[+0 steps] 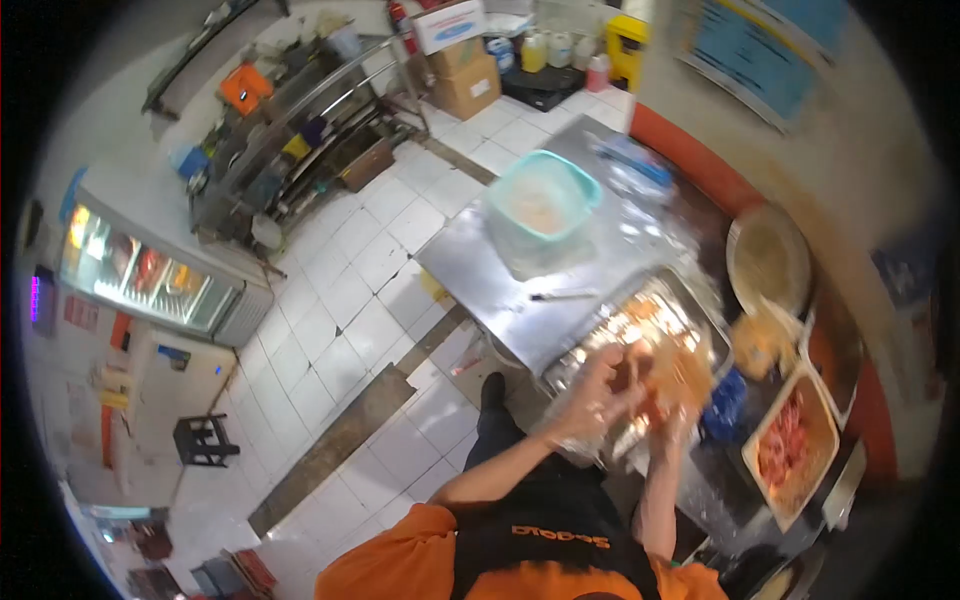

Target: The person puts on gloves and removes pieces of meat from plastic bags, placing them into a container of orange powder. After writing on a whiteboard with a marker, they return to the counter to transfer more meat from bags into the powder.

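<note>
My left hand (592, 405) is over the near part of a metal tray (722, 350), its fingers curled round something reddish that I cannot make out. Beside it, my right hand (675, 425) is closed under a flat, orange-brown piece of food (682, 375), blurred by motion. Both hands look covered by clear plastic gloves. Shiny orange and pale material (640, 315) lies in the tray beyond my fingers. A knife-like utensil (563, 295) rests on the metal table (460, 255) beyond the tray.
A turquoise plastic tub (592, 195) stands at the table's far side, near clear plastic bags (645, 185). To the right are a large round pan (768, 262), a blue bag (724, 405) and a container of red meat strips (790, 450). A black stool (205, 440) stands on the tiled floor.
</note>
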The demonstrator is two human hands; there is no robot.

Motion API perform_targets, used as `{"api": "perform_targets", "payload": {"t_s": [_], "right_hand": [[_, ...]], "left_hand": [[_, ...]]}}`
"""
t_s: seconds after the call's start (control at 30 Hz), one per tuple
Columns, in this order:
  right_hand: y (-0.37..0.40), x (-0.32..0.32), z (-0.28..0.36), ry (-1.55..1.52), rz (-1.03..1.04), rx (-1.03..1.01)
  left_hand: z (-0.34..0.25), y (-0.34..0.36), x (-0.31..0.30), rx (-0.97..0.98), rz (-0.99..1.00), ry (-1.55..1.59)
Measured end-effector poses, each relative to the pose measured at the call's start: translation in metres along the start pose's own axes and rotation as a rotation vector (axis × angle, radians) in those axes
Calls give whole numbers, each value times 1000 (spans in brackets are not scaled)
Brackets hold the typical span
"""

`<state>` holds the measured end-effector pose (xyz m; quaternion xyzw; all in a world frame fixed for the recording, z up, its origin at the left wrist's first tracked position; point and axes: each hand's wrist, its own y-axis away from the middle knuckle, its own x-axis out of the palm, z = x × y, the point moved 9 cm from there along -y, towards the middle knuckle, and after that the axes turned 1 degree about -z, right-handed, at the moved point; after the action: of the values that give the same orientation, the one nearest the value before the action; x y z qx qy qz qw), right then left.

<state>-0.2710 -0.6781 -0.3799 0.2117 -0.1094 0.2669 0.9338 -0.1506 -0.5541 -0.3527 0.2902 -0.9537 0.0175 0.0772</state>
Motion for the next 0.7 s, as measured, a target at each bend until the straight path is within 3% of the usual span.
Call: {"api": "perform_targets", "payload": {"t_s": [0.1, 0.2, 0.23, 0.27, 0.3, 0.4, 0.47, 0.53, 0.6, 0.7], "right_hand": [[7, 45, -24, 368, -2, -245], [24, 93, -43, 887, 3, -477], [30, 111, -44, 1062, -8, -538], [30, 133, -44, 1052, 48, -568], [31, 162, -42, 1046, 96, -597], [35, 250, -32, 949, 222, -589], [39, 293, -31, 771, 277, -467], [46, 336, -8, 848, 311, -439], [35, 324, -3, 963, 293, -423], [21, 294, 4, 1199, 185, -430]], "left_hand": [[-16, -2, -40, -194, 155, 272], [-17, 2, -86, -7, 69, 42], [-8, 1, -101, -75, 114, 66], [-3, -2, -114, -140, 159, 88], [-29, -5, -143, -43, -7, 253], [-50, -19, -198, -193, 4, 190], [-47, -23, -238, -151, -27, 155], [-50, -23, -295, 36, -117, 219], [-67, -26, -364, 160, -211, 312], [-51, -27, -492, 133, -401, 206]]}}
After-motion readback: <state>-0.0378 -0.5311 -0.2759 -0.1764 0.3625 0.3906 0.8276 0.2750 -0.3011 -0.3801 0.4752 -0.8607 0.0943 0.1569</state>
